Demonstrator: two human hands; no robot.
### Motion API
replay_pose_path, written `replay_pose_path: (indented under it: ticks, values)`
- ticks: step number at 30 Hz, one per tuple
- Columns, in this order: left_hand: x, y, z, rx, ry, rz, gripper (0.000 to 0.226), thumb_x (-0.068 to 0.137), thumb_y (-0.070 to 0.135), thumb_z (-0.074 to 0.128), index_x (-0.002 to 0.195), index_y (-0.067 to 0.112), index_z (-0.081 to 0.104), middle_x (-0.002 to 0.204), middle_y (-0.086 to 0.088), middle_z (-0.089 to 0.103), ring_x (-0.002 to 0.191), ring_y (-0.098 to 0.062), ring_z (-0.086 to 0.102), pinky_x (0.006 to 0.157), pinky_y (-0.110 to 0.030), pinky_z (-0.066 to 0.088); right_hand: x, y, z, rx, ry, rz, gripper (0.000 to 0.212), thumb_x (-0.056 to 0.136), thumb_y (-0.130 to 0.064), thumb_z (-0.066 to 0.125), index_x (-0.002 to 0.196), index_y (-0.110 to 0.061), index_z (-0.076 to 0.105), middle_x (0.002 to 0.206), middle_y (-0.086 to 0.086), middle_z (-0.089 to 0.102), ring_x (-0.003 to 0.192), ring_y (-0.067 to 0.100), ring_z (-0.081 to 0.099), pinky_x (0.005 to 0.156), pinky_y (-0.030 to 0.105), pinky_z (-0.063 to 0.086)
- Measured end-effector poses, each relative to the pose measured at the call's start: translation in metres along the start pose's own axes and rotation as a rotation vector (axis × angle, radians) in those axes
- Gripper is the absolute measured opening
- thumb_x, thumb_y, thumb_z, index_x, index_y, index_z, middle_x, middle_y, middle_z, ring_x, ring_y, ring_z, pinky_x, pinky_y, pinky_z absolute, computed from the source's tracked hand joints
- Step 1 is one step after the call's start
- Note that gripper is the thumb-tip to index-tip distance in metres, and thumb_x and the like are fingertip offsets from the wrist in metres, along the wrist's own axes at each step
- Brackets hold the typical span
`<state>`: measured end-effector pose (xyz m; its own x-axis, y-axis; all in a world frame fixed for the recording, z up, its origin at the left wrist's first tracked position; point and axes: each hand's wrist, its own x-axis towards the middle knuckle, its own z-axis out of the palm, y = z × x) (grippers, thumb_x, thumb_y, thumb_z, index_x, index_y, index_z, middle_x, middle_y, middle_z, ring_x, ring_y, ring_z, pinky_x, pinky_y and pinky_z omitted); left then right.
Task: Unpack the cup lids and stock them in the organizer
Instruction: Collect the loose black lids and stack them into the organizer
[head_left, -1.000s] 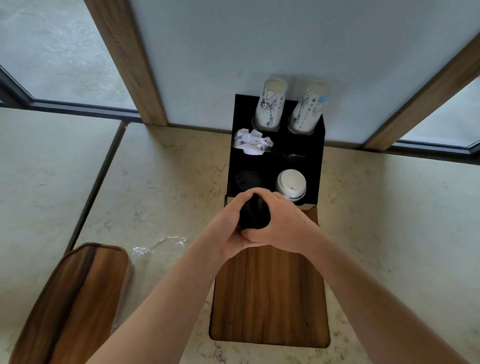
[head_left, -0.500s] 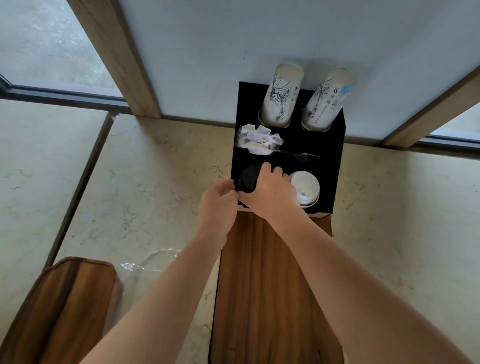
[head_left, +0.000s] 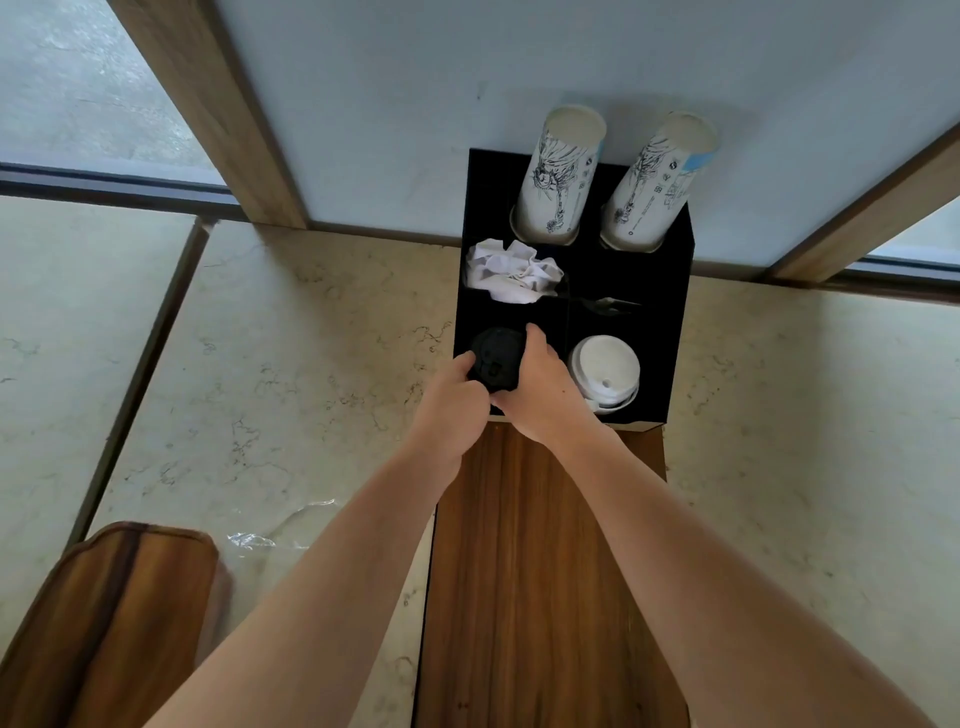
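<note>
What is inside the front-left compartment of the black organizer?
Black cup lids, gripped by the left hand and right hand in the organizer. The hands cover the stack's depth.

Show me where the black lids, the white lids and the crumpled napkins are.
black lids (head_left: 496, 358), head view, top face of the stack between both hands.
white lids (head_left: 605, 364), head view, top lid's flat face.
crumpled napkins (head_left: 511, 273), head view, middle of the bunch.

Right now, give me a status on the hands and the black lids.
Left hand and right hand both gripping black lids. Stack at front-left slot of organizer. White lids in next slot. Nothing blocking.
</note>
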<state>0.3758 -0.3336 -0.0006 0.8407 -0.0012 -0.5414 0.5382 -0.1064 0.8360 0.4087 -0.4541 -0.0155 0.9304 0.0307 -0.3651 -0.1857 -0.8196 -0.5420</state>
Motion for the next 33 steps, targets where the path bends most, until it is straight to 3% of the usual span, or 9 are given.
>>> replay_pose_path:
  ticks: [3,7,9,13,18,21,27,30,33]
  values:
    - [0.000,-0.002,0.007,-0.090,0.000,-0.022,0.064,0.089,-0.014,0.035,0.137,0.018,0.062,0.131,-0.001,0.064,0.129,-0.018,0.052,0.113,-0.036,0.039,-0.005,0.006,-0.001,-0.004,0.032,-0.043,0.085,0.091,-0.013,0.072,0.159,-0.011,0.020,0.150,0.016,0.044,0.132,0.033,0.051,0.099,0.037,0.048]
    - [0.007,-0.003,0.009,-0.251,0.029,-0.084,0.069,0.088,-0.020,0.035,0.106,0.041,0.063,0.110,0.013,0.067,0.108,-0.001,0.058,0.094,-0.024,0.045,-0.006,0.009,0.000,-0.063,0.031,-0.093,0.077,0.095,-0.018,0.070,0.157,-0.008,0.025,0.152,0.015,0.043,0.134,0.031,0.050,0.102,0.037,0.047]
    - [0.006,-0.004,0.008,-0.233,0.017,-0.096,0.071,0.089,-0.019,0.037,0.124,0.039,0.060,0.116,0.013,0.066,0.113,-0.002,0.057,0.093,-0.021,0.046,-0.005,0.010,0.002,-0.120,0.012,-0.095,0.082,0.097,-0.023,0.067,0.160,-0.007,0.017,0.153,0.018,0.041,0.134,0.032,0.050,0.103,0.040,0.049]
    - [0.006,-0.005,0.008,-0.110,-0.016,-0.085,0.075,0.091,-0.012,0.037,0.159,0.020,0.039,0.159,-0.003,0.046,0.149,-0.020,0.036,0.126,-0.045,0.029,-0.006,0.012,0.006,-0.261,0.029,-0.112,0.084,0.099,-0.027,0.065,0.162,-0.010,0.011,0.146,0.021,0.047,0.123,0.034,0.059,0.093,0.039,0.052]
    - [0.011,-0.005,0.011,-0.003,-0.016,-0.090,0.066,0.095,-0.008,0.038,0.156,0.016,0.041,0.123,0.010,0.059,0.126,-0.012,0.047,0.109,-0.032,0.036,-0.005,0.012,0.009,-0.317,0.041,-0.113,0.082,0.100,-0.030,0.062,0.162,-0.011,0.012,0.142,0.022,0.048,0.117,0.033,0.062,0.088,0.036,0.052]
    - [0.013,0.000,0.010,0.068,-0.059,-0.099,0.061,0.094,-0.006,0.038,0.150,0.015,0.049,0.138,-0.010,0.060,0.133,-0.026,0.051,0.107,-0.036,0.043,-0.003,0.009,0.010,-0.379,0.005,-0.102,0.085,0.099,-0.023,0.063,0.162,-0.008,0.008,0.147,0.023,0.043,0.121,0.032,0.060,0.091,0.035,0.052]
    - [-0.004,0.023,0.023,0.127,0.008,-0.114,0.077,0.093,0.002,0.042,0.165,0.015,0.019,0.170,-0.011,0.024,0.156,-0.030,0.023,0.126,-0.047,0.025,-0.007,0.000,0.003,-0.352,-0.054,-0.056,0.086,0.099,-0.012,0.058,0.161,-0.003,-0.001,0.157,0.026,0.032,0.134,0.035,0.052,0.103,0.039,0.047]
    - [-0.027,0.022,0.018,0.131,0.130,0.032,0.071,0.097,0.007,0.050,0.163,0.016,0.023,0.154,-0.006,0.049,0.143,-0.014,0.045,0.108,-0.028,0.046,-0.020,-0.006,-0.006,-0.351,0.001,-0.053,0.094,0.101,-0.020,0.057,0.159,-0.002,-0.014,0.164,0.027,0.020,0.129,0.034,0.058,0.097,0.039,0.053]
    - [-0.068,0.009,-0.004,0.094,0.335,0.185,0.037,0.098,0.015,0.055,0.133,0.028,0.049,0.096,0.005,0.069,0.087,0.004,0.066,0.068,-0.012,0.047,-0.053,-0.009,-0.010,-0.221,0.092,-0.115,0.101,0.099,-0.033,0.062,0.161,-0.014,-0.015,0.162,0.018,0.032,0.115,0.031,0.065,0.082,0.037,0.053]
